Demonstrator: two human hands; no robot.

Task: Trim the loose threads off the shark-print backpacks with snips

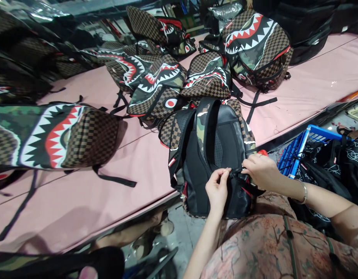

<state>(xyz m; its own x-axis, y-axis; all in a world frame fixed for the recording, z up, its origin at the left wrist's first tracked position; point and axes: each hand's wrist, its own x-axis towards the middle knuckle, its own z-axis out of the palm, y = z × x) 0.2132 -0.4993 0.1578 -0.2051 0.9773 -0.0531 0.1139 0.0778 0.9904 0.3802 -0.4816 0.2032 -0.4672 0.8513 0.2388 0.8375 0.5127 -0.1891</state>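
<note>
A backpack with a black padded back and checkered sides leans at the table edge, its back panel and shoulder straps facing up toward me. My left hand pinches a black strap over the lower part of the panel. Just to the right, my right hand, with a bracelet on its wrist, grips the same strap near the bag's right side. The fingertips are a short way apart. A camouflage-patterned shoulder strap loops above my hands.
Several shark-mouth backpacks lie on the pink table beyond and to the left. At the right, a blue crate holds black items. Another person's arm shows below the table edge.
</note>
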